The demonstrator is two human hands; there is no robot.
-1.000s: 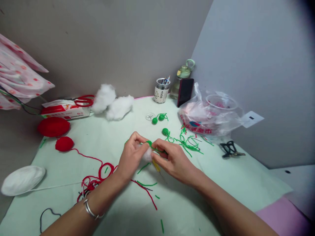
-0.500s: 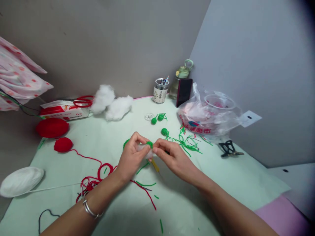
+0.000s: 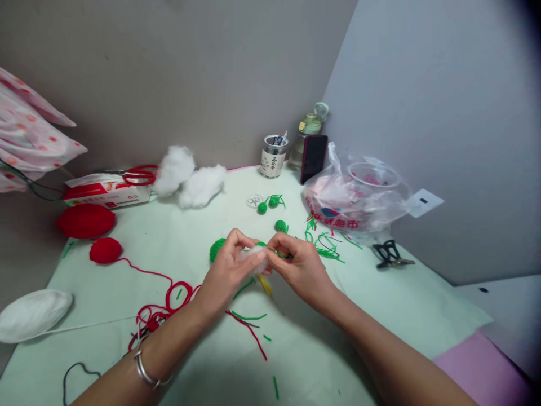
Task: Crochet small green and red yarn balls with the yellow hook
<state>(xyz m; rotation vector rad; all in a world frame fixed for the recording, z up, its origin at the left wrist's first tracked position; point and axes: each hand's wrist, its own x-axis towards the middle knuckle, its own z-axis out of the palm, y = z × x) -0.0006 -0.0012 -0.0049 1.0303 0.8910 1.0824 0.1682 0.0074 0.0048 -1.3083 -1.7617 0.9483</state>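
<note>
At the middle of the table, my left hand [image 3: 228, 270] is closed on a tuft of white stuffing [image 3: 255, 259], with a small green crocheted piece [image 3: 261, 245] just behind it. My right hand [image 3: 298, 265] is pinched at the right side of the same stuffing and green piece, its fingertips meeting my left ones. Beyond my left fingers lies a green yarn ball [image 3: 217, 250], partly hidden. A yellow-handled tool [image 3: 265, 285] shows below the hands, its thin tip pointing towards me. How much of the green piece is covered by the fingers cannot be made out.
Red yarn balls [image 3: 87, 221], white yarn [image 3: 36, 316] and a box with red scissors [image 3: 140, 175] are at left. White stuffing [image 3: 202, 186], small green balls [image 3: 280, 226], a pen can [image 3: 274, 157], phone [image 3: 314, 159], plastic bag [image 3: 355, 197] and hair clip [image 3: 391, 255] lie beyond and right.
The white stuffing between my hands now covers more of the green piece, and my fingers have shifted slightly. The whole view has moved a little, with objects appearing slightly further left.
</note>
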